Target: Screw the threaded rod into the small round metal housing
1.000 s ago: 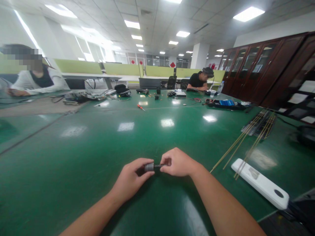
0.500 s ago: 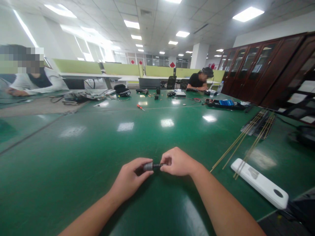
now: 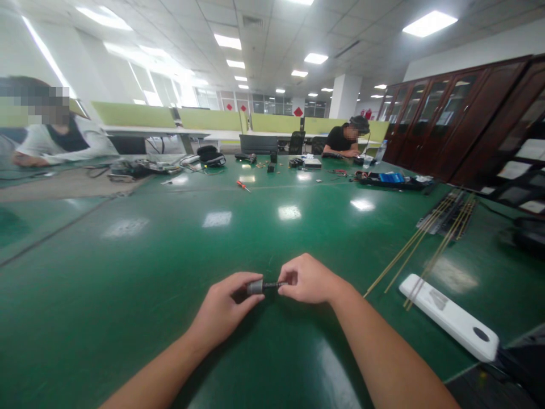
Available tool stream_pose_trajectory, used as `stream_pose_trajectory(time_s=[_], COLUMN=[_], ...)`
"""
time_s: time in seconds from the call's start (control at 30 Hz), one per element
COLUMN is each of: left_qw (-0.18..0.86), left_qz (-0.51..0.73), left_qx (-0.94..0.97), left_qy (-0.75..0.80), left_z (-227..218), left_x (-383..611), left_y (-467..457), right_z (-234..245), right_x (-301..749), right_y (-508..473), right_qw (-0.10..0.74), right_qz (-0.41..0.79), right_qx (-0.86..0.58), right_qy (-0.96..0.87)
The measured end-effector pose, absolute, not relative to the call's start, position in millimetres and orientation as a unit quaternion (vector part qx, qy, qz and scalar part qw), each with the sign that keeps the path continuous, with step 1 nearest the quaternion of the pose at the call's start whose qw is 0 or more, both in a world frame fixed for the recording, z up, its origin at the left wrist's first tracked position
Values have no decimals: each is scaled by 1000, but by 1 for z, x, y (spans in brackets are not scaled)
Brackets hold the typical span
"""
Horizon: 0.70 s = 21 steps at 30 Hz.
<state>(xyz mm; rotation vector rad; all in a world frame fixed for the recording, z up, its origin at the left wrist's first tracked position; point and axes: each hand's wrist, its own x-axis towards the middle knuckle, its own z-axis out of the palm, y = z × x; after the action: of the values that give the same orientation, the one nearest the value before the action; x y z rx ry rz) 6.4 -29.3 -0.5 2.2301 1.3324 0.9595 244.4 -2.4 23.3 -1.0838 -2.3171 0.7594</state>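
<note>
Between the thumb and fingers of my left hand [image 3: 227, 307] is a short grey metallic cylinder [image 3: 255, 287]. A thin dark rod [image 3: 271, 285] runs out of its right end, roughly level. My right hand [image 3: 304, 281] pinches the far end of that rod between thumb and forefinger, hiding its tip. Cylinder and rod look like one piece or fitted together; what exactly they are I cannot make out. Both hands are just over the green tabletop [image 3: 170, 255].
On the right lie thin brass-coloured rods [image 3: 409, 244] and a long white case [image 3: 451, 318]. An orange screwdriver [image 3: 243, 186] lies further back. A black tray [image 3: 392, 180] and small parts line the far side. One person [image 3: 340, 139] sits opposite, another [image 3: 63, 136] at left.
Hardly anything differs. The cylinder and my left fingertips have shifted very slightly left; my right hand keeps its pinch on the rod.
</note>
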Motion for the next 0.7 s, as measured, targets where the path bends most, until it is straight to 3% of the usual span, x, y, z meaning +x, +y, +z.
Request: stream_pose_trajectory(time_s=[0.7], left_qw=[172], left_qz=[338], left_qx=[795], left_qy=[474], left_z=[-1], left_x=[6], left_y=[-29], right_z=[22], right_x=[247], right_y=[-1], right_qw=[240], right_qz=[274], right_qx=[-396], right_qy=[-843])
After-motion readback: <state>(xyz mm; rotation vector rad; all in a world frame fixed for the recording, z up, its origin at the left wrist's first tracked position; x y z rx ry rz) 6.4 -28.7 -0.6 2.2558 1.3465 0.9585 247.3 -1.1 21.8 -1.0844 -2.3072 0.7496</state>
